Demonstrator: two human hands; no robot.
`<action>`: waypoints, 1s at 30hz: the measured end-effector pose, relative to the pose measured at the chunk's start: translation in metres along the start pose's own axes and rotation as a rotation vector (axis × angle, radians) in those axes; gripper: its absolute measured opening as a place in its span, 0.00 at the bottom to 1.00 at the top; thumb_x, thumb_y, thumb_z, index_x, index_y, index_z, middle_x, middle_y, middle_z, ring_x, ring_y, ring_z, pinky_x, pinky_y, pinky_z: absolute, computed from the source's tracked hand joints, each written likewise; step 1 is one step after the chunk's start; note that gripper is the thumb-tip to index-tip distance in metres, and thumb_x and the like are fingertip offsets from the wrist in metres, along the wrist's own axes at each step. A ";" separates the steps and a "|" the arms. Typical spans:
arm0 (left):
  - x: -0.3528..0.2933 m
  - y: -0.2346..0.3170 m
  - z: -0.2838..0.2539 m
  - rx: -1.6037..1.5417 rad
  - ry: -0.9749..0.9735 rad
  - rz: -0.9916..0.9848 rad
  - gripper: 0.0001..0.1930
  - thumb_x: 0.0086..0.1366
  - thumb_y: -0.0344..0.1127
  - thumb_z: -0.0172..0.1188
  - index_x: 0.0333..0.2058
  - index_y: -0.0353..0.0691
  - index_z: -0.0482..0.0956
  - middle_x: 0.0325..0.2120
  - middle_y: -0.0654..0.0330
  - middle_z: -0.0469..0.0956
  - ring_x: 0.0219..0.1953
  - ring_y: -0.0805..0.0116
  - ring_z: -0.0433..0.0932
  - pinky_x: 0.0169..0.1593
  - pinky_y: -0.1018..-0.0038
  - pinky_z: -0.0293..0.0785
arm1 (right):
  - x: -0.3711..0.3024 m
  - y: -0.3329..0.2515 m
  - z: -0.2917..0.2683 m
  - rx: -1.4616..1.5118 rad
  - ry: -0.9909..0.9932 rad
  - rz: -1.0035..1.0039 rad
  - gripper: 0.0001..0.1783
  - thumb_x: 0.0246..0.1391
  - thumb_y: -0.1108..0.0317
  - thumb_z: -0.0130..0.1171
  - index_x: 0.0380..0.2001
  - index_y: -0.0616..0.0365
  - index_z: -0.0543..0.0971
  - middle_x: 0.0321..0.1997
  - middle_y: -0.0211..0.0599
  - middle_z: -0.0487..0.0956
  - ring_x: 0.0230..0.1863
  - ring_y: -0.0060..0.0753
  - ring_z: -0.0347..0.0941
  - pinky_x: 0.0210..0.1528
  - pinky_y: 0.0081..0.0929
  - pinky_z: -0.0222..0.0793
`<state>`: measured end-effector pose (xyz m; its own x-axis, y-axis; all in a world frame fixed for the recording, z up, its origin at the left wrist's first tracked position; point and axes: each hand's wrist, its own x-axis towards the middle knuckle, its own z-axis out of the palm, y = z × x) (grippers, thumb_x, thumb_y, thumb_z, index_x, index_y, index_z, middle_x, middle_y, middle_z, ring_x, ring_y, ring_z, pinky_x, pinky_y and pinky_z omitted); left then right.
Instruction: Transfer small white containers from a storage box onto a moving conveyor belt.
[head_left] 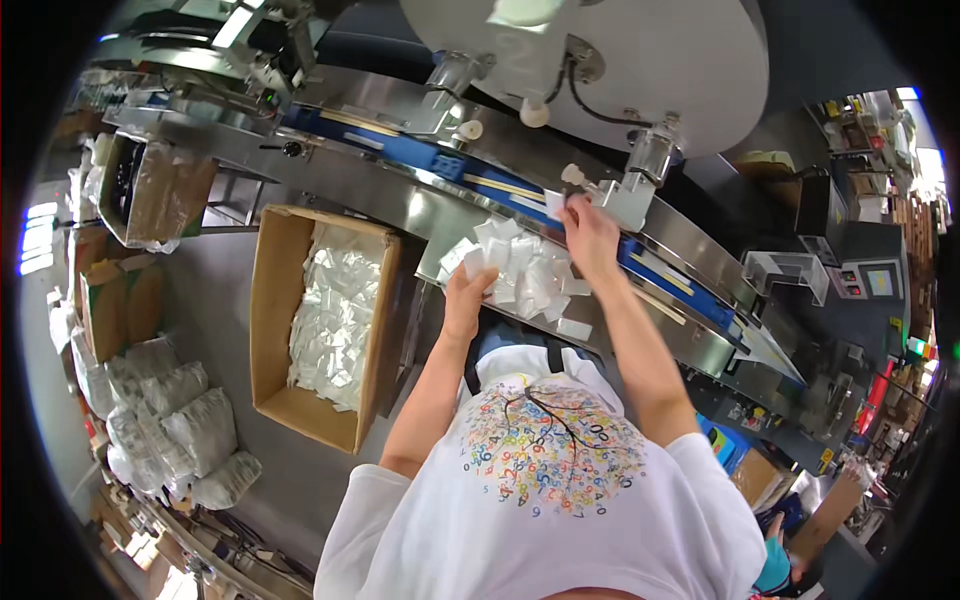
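Note:
A heap of small white flat packets [530,270] lies on a metal shelf [434,258] in front of me. At the left side of this heap, my left hand [463,306] pinches a white packet [473,263] between thumb and fingers. My right hand [592,238] reaches over the blue conveyor belt [405,150], closed on another white packet [553,204]. Pale narrow strips [505,187] lie along the belt on both sides of that hand. The fingertips of my right hand are partly hidden by the hand itself.
Left of me stands an open cardboard box [268,330] holding many more white packets. Above the belt hangs a large round grey machine part [690,60] with metal brackets [650,165]. Filled clear plastic bags [200,430] are stacked at far left. A person's teal sleeve [775,568] shows lower right.

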<state>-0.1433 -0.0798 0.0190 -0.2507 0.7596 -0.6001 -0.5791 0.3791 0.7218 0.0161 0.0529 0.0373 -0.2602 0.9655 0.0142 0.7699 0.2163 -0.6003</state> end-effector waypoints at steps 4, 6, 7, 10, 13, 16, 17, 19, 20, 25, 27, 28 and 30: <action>-0.008 0.016 0.000 0.192 -0.045 0.056 0.16 0.55 0.28 0.56 0.44 0.36 0.72 0.36 0.63 0.76 0.36 0.76 0.72 0.41 0.78 0.68 | 0.021 0.009 0.024 -0.015 -0.224 -0.092 0.12 0.47 0.61 0.57 0.26 0.61 0.76 0.26 0.43 0.76 0.32 0.41 0.73 0.35 0.33 0.67; -0.006 0.016 -0.006 0.394 -0.059 0.188 0.14 0.55 0.28 0.57 0.42 0.34 0.73 0.34 0.63 0.76 0.35 0.77 0.71 0.41 0.79 0.67 | 0.011 -0.004 0.042 0.359 -0.429 -0.032 0.09 0.47 0.65 0.58 0.28 0.60 0.78 0.27 0.42 0.78 0.29 0.27 0.74 0.32 0.24 0.67; -0.005 0.015 -0.009 0.385 -0.044 0.187 0.14 0.55 0.28 0.57 0.42 0.34 0.73 0.34 0.63 0.76 0.35 0.77 0.71 0.41 0.79 0.67 | 0.006 -0.023 0.046 0.357 -0.445 -0.040 0.09 0.47 0.65 0.58 0.28 0.60 0.78 0.27 0.42 0.78 0.29 0.27 0.74 0.32 0.24 0.67; -0.001 0.010 -0.022 0.470 -0.029 0.042 0.13 0.54 0.30 0.58 0.40 0.35 0.74 0.31 0.63 0.76 0.31 0.77 0.72 0.36 0.79 0.68 | 0.019 -0.055 0.055 0.448 -0.200 -0.034 0.07 0.48 0.67 0.57 0.25 0.61 0.77 0.26 0.41 0.77 0.27 0.28 0.74 0.30 0.24 0.66; 0.002 0.014 -0.037 -0.094 -0.066 -0.104 0.11 0.55 0.30 0.58 0.39 0.38 0.74 0.30 0.64 0.76 0.30 0.75 0.74 0.34 0.78 0.70 | 0.069 -0.062 0.056 -0.152 -0.041 -0.479 0.12 0.45 0.61 0.60 0.25 0.60 0.76 0.25 0.42 0.75 0.30 0.48 0.70 0.32 0.31 0.66; 0.005 0.019 -0.040 -0.266 -0.010 -0.056 0.12 0.56 0.30 0.56 0.41 0.40 0.71 0.32 0.63 0.75 0.33 0.72 0.75 0.34 0.77 0.72 | 0.067 -0.052 0.068 -0.132 0.086 -0.385 0.14 0.43 0.60 0.63 0.25 0.60 0.75 0.24 0.36 0.75 0.27 0.35 0.71 0.30 0.26 0.66; 0.005 0.020 -0.042 -0.380 0.006 -0.023 0.13 0.57 0.30 0.55 0.42 0.41 0.70 0.34 0.63 0.75 0.34 0.72 0.75 0.35 0.76 0.73 | 0.055 -0.052 0.074 -0.129 0.074 -0.399 0.14 0.43 0.60 0.63 0.25 0.60 0.75 0.24 0.36 0.75 0.27 0.35 0.71 0.30 0.26 0.66; 0.016 0.018 -0.046 -0.427 -0.014 0.004 0.13 0.57 0.30 0.55 0.42 0.41 0.70 0.35 0.63 0.75 0.35 0.71 0.75 0.36 0.75 0.73 | 0.013 -0.051 0.076 0.315 -0.501 0.101 0.16 0.42 0.58 0.64 0.25 0.61 0.75 0.24 0.35 0.75 0.28 0.30 0.72 0.32 0.26 0.67; 0.019 0.014 -0.048 -0.457 -0.052 0.020 0.13 0.58 0.30 0.54 0.42 0.42 0.69 0.37 0.63 0.74 0.36 0.70 0.75 0.36 0.74 0.73 | -0.001 -0.055 0.073 0.310 -0.508 0.101 0.16 0.42 0.58 0.64 0.25 0.61 0.75 0.24 0.35 0.75 0.28 0.30 0.72 0.32 0.26 0.67; 0.030 0.001 -0.053 -0.273 -0.021 0.212 0.12 0.59 0.30 0.53 0.43 0.42 0.69 0.38 0.63 0.74 0.38 0.69 0.75 0.39 0.70 0.73 | -0.016 -0.063 0.071 0.641 -0.369 0.290 0.08 0.46 0.69 0.61 0.24 0.61 0.73 0.19 0.27 0.74 0.20 0.15 0.67 0.23 0.16 0.63; 0.031 0.008 -0.048 -0.477 0.007 0.021 0.12 0.59 0.31 0.53 0.43 0.41 0.69 0.39 0.63 0.74 0.39 0.69 0.74 0.40 0.69 0.73 | -0.008 -0.061 0.064 0.641 -0.354 0.301 0.07 0.46 0.70 0.60 0.24 0.61 0.73 0.20 0.28 0.74 0.22 0.19 0.68 0.25 0.18 0.64; 0.031 0.010 -0.045 -0.487 0.008 0.031 0.13 0.59 0.31 0.53 0.44 0.41 0.68 0.39 0.62 0.73 0.40 0.68 0.74 0.41 0.67 0.73 | -0.002 -0.059 0.060 0.643 -0.349 0.310 0.07 0.46 0.70 0.59 0.24 0.61 0.74 0.21 0.30 0.74 0.23 0.22 0.69 0.27 0.20 0.65; 0.031 0.014 -0.040 -0.499 0.008 0.039 0.14 0.59 0.31 0.54 0.45 0.41 0.68 0.40 0.62 0.73 0.40 0.67 0.74 0.42 0.66 0.73 | 0.018 -0.051 0.052 0.320 -0.169 0.064 0.07 0.45 0.69 0.59 0.25 0.61 0.74 0.24 0.33 0.74 0.27 0.28 0.69 0.31 0.24 0.66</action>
<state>-0.1901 -0.0722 -0.0035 -0.2843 0.7631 -0.5803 -0.8692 0.0502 0.4919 -0.0583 0.0515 0.0270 -0.3303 0.9322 -0.1480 0.5735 0.0737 -0.8159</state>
